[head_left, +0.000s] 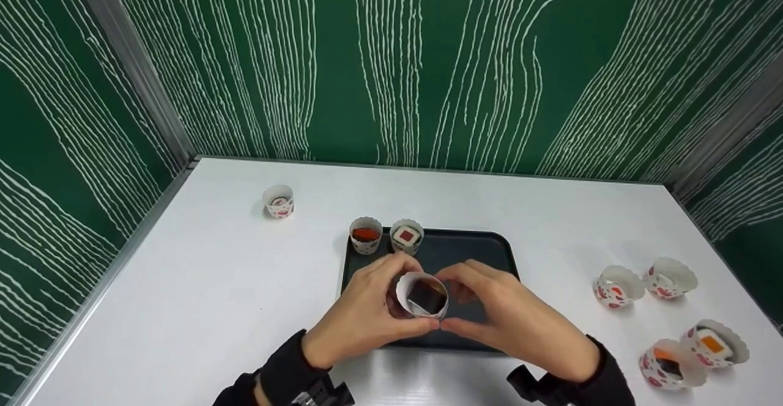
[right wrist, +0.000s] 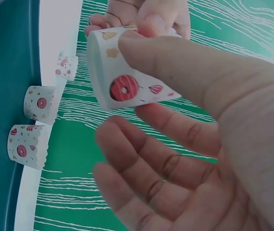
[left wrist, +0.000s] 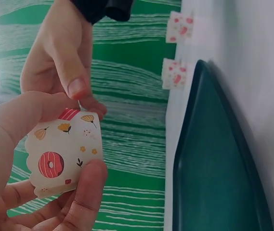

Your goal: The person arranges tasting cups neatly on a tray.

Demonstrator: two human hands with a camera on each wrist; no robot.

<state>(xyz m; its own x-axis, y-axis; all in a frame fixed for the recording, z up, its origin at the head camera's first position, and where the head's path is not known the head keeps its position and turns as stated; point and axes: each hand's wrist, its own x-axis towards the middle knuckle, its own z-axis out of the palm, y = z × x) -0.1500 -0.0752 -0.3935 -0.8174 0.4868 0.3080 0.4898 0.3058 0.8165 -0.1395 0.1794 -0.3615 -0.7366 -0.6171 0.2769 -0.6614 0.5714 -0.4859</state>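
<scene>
Above a dark tray (head_left: 474, 250), a white paper baking cup (left wrist: 69, 149) printed with doughnuts and flowers is held between both hands. My left hand (head_left: 367, 308) grips it from the left, fingers curled round its side. From the right, my right hand (head_left: 514, 317) pinches it with thumb and index finger; its other fingers spread apart in the right wrist view. Inside the cup lies a dark, shiny piece (head_left: 428, 296) with a pale edge, partly hidden by the wall. Two more cups stand at the tray's far left corner, one with an orange-red topped piece (head_left: 366, 234), the other with a white piece with a red square (head_left: 406, 235).
On the white table (head_left: 244, 296), a single cup (head_left: 279, 203) stands at the far left. Several filled cups stand at the right, among them one with an orange-topped white piece (head_left: 712, 343). Green panels (head_left: 342, 57) with white lines border the table's back and sides.
</scene>
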